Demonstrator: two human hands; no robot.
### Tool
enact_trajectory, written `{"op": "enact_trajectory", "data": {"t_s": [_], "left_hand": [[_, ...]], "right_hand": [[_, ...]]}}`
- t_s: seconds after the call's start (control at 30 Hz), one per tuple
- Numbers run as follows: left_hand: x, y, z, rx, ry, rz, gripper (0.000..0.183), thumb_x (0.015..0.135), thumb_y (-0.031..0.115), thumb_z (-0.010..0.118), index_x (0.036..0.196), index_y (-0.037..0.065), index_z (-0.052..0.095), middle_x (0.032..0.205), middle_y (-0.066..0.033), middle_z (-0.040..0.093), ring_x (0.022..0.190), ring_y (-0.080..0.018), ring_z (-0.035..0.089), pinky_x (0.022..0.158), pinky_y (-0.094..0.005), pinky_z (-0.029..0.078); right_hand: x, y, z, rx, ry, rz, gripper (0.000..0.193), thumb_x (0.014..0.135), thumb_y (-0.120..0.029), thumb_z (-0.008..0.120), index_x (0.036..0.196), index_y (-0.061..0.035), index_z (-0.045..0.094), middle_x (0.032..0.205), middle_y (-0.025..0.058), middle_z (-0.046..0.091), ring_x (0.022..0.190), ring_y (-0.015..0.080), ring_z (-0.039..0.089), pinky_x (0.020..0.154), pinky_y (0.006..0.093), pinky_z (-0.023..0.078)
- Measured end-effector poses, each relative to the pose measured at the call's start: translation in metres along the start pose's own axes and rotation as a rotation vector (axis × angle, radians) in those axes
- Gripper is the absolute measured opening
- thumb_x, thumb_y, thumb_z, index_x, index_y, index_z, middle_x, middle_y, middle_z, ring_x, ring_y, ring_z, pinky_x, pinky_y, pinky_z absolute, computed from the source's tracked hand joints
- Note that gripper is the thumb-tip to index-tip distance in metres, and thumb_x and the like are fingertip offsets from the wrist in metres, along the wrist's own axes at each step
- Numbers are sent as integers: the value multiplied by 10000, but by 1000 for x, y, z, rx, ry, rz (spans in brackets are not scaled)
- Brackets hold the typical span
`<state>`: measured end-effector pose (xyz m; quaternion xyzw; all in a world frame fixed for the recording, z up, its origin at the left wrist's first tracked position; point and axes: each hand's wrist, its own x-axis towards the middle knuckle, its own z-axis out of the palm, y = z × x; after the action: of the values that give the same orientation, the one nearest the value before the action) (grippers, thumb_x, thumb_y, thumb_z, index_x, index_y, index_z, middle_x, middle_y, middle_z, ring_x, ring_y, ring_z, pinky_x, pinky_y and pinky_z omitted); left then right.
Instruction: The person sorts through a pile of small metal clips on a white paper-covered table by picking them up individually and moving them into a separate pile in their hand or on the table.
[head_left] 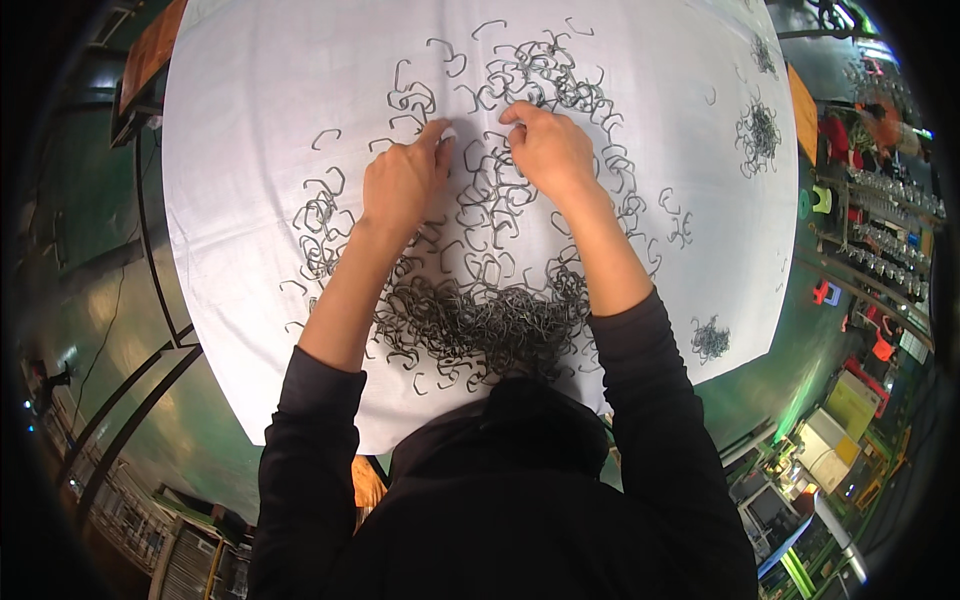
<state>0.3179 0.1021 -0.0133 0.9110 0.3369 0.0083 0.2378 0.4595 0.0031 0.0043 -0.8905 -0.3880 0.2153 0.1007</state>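
Note:
Bent metal wire hooks (497, 222) lie scattered over a white cloth-covered table (250, 110). My left hand (403, 180) is over the cloth left of the middle, its fingers curled and its thumb and index tips close together; whether a hook is between them I cannot make out. To the right, my right hand (553, 152) has its index finger bent and its thumb a little apart from it, with no hook visible between them. Loose hooks lie beside both hands' fingertips. Between my forearms, near my body, is a dense heap of hooks (500, 325).
Smaller piles sit along the table's right side: a dark pile (760, 138), another at the far corner (763, 55) and one nearer me (711, 340). Beyond the right edge are racks of shiny items (885, 240). Dark metal bars (145, 210) stand left of the table.

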Motion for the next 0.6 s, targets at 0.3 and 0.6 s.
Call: {"op": "enact_trajectory", "data": {"t_s": [0.3, 0.6], "left_hand": [[-38, -5, -6, -736, -75, -240, 282, 898, 277, 481, 977, 66, 651, 532, -82, 533, 457, -156, 502, 496, -295, 421], [-63, -32, -10, -1015, -25, -436, 360, 936, 298, 426, 965, 15, 646, 479, 49, 383, 425, -27, 345, 407, -207, 271]], "right_hand": [[14, -7, 4, 21, 50, -34, 390, 801, -157, 509, 1186, -202, 545, 828, 124, 655, 775, 284, 626, 715, 402, 486], [17, 3, -4, 2, 86, 103, 465, 804, -168, 486, 1260, -261, 475, 768, 100, 653, 791, 278, 622, 726, 387, 492]]}}
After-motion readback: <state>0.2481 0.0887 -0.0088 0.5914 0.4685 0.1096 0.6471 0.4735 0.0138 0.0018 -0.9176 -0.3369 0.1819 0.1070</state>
